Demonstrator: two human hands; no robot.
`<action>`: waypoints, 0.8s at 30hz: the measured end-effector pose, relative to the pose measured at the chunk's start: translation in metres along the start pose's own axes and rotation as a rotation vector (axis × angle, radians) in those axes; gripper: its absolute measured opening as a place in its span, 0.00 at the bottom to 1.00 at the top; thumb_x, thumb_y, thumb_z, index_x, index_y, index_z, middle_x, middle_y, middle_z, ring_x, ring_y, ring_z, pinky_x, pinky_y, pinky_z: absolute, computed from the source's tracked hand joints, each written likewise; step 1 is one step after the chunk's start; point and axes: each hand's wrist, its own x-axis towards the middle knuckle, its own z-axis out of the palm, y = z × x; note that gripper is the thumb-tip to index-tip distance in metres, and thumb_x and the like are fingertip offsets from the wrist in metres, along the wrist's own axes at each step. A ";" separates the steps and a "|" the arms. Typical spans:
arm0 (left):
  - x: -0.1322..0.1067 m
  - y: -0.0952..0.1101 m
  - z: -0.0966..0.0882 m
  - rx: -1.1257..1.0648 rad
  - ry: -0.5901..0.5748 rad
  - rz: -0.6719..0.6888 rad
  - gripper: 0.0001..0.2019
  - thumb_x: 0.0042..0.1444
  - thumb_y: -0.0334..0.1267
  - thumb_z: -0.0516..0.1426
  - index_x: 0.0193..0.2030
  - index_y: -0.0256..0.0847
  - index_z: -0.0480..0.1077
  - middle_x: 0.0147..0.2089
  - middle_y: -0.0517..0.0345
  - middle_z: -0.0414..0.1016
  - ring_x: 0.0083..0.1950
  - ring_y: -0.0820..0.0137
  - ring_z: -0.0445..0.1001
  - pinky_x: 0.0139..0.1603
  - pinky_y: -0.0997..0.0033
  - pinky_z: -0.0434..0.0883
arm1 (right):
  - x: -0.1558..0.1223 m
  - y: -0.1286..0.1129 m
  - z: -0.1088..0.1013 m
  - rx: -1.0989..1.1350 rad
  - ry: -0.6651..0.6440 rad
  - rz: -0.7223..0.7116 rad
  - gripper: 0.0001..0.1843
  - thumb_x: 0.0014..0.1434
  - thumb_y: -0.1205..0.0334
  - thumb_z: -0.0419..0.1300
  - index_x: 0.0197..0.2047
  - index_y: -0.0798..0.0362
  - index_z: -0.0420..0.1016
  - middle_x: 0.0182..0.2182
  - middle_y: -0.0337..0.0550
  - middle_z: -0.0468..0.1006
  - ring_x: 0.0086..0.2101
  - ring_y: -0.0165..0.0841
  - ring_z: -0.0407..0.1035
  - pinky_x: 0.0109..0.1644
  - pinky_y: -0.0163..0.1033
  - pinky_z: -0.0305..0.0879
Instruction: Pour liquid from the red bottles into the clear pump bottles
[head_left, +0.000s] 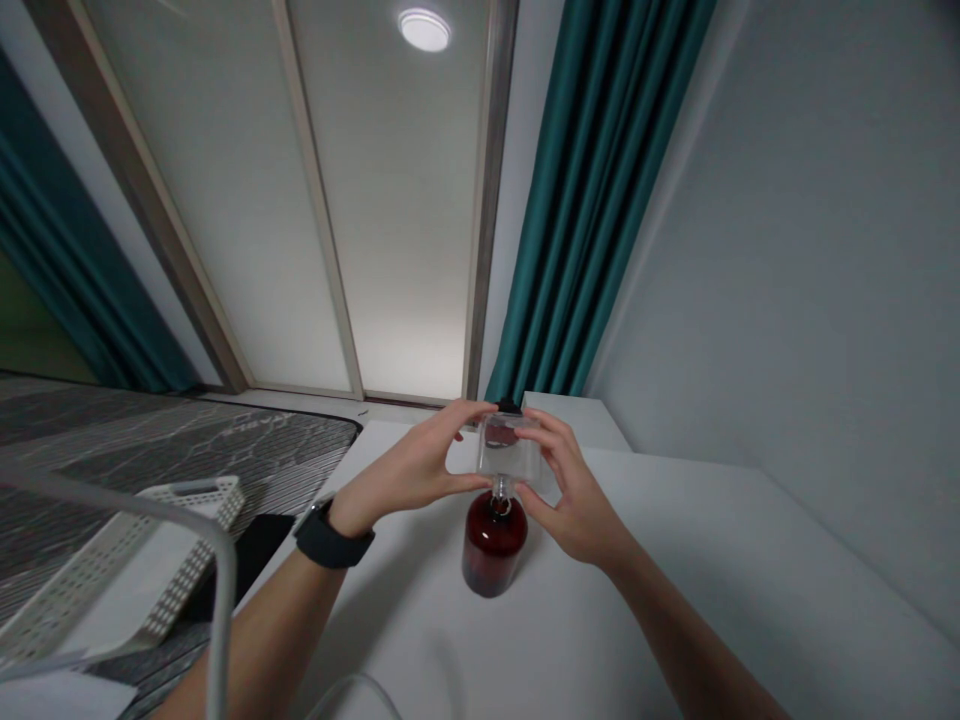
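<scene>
A clear, square-sided bottle (510, 460) is gripped between both hands, tipped over with its narrow neck pointing down. That neck meets the mouth of a dark red round bottle (495, 545), which stands on the white table. My left hand (431, 455) holds the clear bottle from the left, thumb low near the neck and fingers up at its far end. From the other side, my right hand (566, 480) has its fingers on the bottle's face and its thumb by the neck. Whether liquid is passing between the bottles is too small to tell.
Around the bottles lies the white table top (600, 620). A white cable (356, 680) rests at its near edge, and a pale curved tube (223, 590) crosses the lower left. A white perforated basket (172, 560) is left of the table. Beyond hang teal curtains (592, 200).
</scene>
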 end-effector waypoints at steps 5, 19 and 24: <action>0.000 -0.001 0.000 -0.003 -0.004 0.002 0.34 0.57 0.42 0.66 0.66 0.51 0.56 0.65 0.47 0.65 0.62 0.56 0.69 0.54 0.54 0.74 | 0.000 0.000 0.000 0.005 0.007 0.013 0.30 0.59 0.71 0.59 0.62 0.39 0.62 0.67 0.46 0.55 0.69 0.42 0.50 0.71 0.57 0.54; -0.001 -0.004 0.001 0.009 0.002 -0.002 0.37 0.55 0.42 0.67 0.68 0.50 0.55 0.67 0.47 0.64 0.63 0.56 0.68 0.54 0.56 0.74 | 0.000 -0.001 -0.001 0.015 0.018 0.010 0.30 0.59 0.72 0.59 0.61 0.40 0.62 0.65 0.46 0.56 0.68 0.42 0.51 0.71 0.57 0.53; 0.000 -0.003 0.000 0.013 -0.013 0.006 0.35 0.56 0.43 0.67 0.66 0.50 0.56 0.65 0.47 0.66 0.61 0.57 0.69 0.54 0.55 0.74 | 0.000 -0.002 -0.001 0.002 0.014 0.011 0.30 0.59 0.72 0.60 0.61 0.39 0.62 0.65 0.47 0.57 0.68 0.43 0.51 0.71 0.58 0.53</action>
